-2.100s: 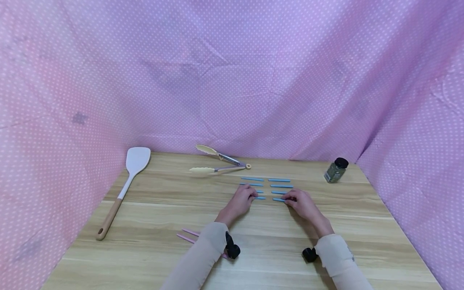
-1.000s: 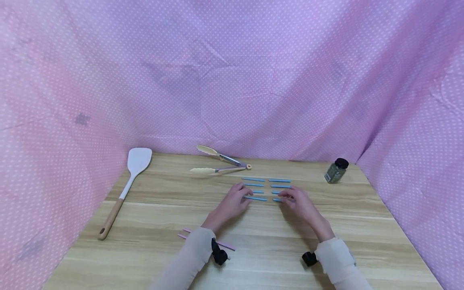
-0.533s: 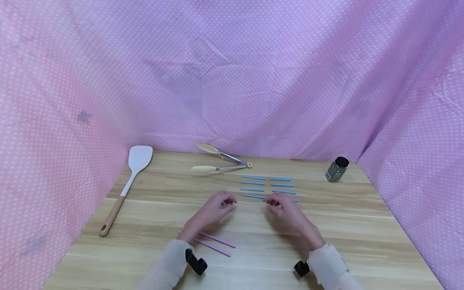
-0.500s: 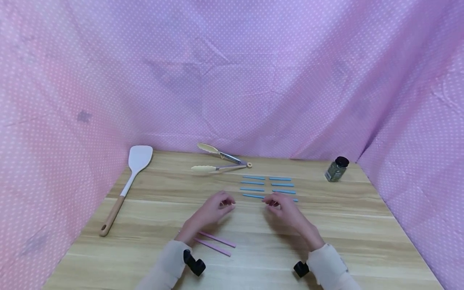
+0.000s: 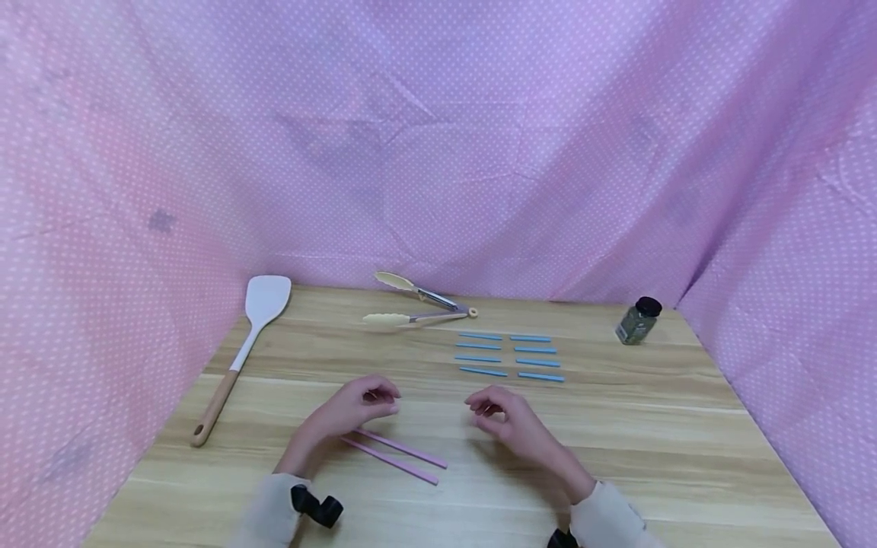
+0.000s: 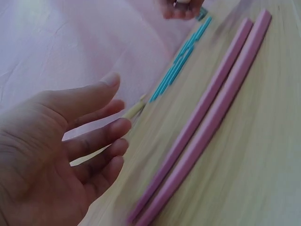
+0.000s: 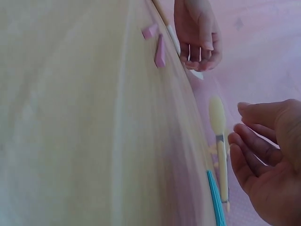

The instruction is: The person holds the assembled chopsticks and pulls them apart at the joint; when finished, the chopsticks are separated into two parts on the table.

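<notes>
My left hand [image 5: 352,407] hovers over the left ends of two pink chopsticks [image 5: 400,447], its fingers loosely bent and holding nothing. In the left wrist view the chopsticks [image 6: 215,115] lie side by side on the wood, beyond my fingertips. My right hand [image 5: 510,422], also holding nothing, is above the table to their right, thumb and fingers apart. Behind both hands, short blue sticks lie in two columns: a left column [image 5: 478,358] and a right column [image 5: 537,362], with roughly even gaps between sticks.
A white spatula [image 5: 266,301] with a wooden handle lies along the left side. Spread tongs [image 5: 438,313] with cream tips rest near the back edge. At the back right stands a black-lidded jar [image 5: 636,323]. Pink dotted cloth [image 5: 438,152] surrounds the wooden table [image 5: 685,457].
Both hands have let go of the front blue sticks and drawn back toward the body. The left hand has moved left, over the pink chopsticks. All the blue sticks now show.
</notes>
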Tool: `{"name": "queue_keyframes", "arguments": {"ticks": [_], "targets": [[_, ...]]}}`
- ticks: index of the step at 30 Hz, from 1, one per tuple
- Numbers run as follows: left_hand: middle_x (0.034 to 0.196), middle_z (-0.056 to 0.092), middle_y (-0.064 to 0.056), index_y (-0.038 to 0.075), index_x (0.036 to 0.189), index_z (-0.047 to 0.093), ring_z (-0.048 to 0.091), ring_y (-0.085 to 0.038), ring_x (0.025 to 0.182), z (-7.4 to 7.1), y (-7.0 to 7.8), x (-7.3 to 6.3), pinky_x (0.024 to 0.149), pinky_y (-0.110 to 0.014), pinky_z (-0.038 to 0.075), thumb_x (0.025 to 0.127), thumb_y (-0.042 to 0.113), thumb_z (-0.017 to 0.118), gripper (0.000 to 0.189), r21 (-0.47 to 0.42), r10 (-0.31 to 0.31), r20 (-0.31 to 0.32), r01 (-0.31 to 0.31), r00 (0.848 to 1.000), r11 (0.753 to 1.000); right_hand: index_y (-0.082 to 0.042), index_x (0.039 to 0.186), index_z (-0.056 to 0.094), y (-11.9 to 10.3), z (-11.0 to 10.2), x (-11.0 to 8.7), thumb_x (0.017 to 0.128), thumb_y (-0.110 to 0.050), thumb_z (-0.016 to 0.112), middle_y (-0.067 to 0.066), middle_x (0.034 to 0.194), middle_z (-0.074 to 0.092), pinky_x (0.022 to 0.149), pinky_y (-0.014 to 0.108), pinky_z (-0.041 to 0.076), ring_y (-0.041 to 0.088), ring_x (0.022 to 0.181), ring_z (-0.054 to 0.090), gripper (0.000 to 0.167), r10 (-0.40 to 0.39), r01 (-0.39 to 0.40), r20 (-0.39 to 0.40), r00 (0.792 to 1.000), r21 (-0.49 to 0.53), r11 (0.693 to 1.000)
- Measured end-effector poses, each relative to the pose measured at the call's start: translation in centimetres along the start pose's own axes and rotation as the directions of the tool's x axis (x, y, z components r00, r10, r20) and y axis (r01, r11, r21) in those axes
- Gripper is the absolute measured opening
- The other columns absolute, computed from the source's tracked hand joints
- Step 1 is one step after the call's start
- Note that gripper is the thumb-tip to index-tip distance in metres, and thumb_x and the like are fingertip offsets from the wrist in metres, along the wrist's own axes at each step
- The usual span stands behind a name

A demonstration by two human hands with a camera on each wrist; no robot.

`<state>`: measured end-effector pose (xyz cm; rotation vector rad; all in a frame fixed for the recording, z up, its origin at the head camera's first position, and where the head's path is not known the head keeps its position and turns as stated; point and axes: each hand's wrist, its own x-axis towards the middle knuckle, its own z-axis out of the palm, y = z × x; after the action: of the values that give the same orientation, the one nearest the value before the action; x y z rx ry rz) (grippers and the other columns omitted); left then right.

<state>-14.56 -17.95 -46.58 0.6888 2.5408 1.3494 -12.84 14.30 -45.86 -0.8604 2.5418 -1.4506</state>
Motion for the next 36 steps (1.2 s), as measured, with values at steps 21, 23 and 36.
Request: {"name": "queue_keyframes", "arguments": {"ticks": [21,23,36], "targets": [[0.09,0.063,0.0,0.011,0.097,0.065,0.056,-0.006,0.08,-2.0,-1.9,-3.3,0.071,-0.022,0.048,0.085,0.016,0.071,0.014,-0.018,-0.021,0.122,0.023,0.992,1.0,-0.007,0.108,0.063,-1.4,5.5,-1.2,0.087,-0.019,0.07,0.003,0.101,0.064,0.08,0.021,0.05,0.008,0.09,0.058,0.025,-0.024,0.024,0.161,0.987,0.005,1.0],[0.09,0.063,0.0,0.011,0.097,0.065,0.057,-0.006,0.081,-1.9,-1.9,-3.4,0.071,-0.022,0.049,0.086,0.016,0.071,0.013,-0.016,-0.02,0.132,0.023,0.991,1.0,-0.008,0.107,0.063,-1.4,5.6,-1.2,0.087,-0.018,0.071,0.002,0.101,0.064,0.08,0.02,0.05,0.006,0.09,0.057,0.024,-0.029,0.032,0.16,0.987,-0.013,0.999],[0.085,0.059,0.005,0.014,0.089,0.065,0.054,-0.002,0.077,-1.3,-2.2,-3.1,0.069,-0.021,0.048,0.083,0.009,0.072,0.01,0.089,0.034,0.132,-0.046,0.991,0.995,-0.015,0.098,0.065,-1.5,6.0,-0.9,0.087,-0.011,0.069,-0.008,0.093,0.06,0.074,0.017,0.048,-0.001,0.084,0.053,0.013,0.012,0.009,0.196,0.981,-0.105,0.994]]}}
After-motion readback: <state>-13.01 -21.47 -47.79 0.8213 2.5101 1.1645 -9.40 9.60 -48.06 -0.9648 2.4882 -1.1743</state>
